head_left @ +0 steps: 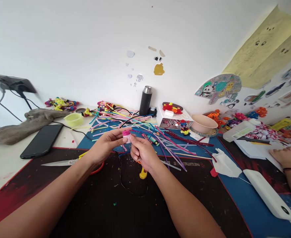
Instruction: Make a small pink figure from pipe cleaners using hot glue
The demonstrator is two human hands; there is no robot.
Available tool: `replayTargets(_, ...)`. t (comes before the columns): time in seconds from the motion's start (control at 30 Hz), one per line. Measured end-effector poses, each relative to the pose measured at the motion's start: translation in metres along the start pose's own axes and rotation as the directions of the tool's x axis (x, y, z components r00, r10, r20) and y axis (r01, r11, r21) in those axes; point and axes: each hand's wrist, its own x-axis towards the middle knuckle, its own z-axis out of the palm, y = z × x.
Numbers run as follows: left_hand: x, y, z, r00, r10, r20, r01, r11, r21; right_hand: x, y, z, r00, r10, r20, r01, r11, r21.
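Observation:
Between my two hands is a small pink pipe-cleaner piece [127, 134], bright pink at the top and paler below. My left hand [108, 143] is closed, pinching it from the left with thumb and fingers. From the right, my right hand [144, 152] is closed too, its thumb and fingertips pressed on the same piece. Loose pipe cleaners [170, 145] in blue, purple and pink lie spread behind my hands. Scissors [61, 163] lie partly under my left forearm. Below my right hand a yellow-handled tool [143, 173] rests on the dark mat [105, 208].
A black flask [145, 101] stands by the wall, beside a white box [161, 119] and a pink bowl [202, 125]. To the left are a phone [41, 140] and a grey plush [33, 124]. At the right, a co-worker's hand [285, 157] rests near paper; a white device [269, 195] lies closer.

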Motion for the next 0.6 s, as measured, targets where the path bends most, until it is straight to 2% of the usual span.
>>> replayTargets(0.23, 0.0015, 0.0018, -0.0022, 0.999, -0.047, -0.007, 0.046, 0.995, -0.087, -0.0015, 0.0010, 0.0010, 1.000, 0.014, 0.020, -0.014, 1.000, 0.001)
replayTargets(0.43, 0.0025, 0.0035, -0.0031, 0.999, -0.013, -0.051, 0.003, 0.983, -0.185, -0.0017, 0.0017, 0.0029, 0.999, 0.024, 0.038, -0.024, 1.000, 0.004)
replayTargets(0.6, 0.0016, 0.0054, -0.0040, 1.000, 0.001, 0.021, 0.003, 0.983, -0.186, -0.0016, 0.0014, 0.0029, 0.999, 0.022, 0.034, -0.022, 1.000, -0.003)
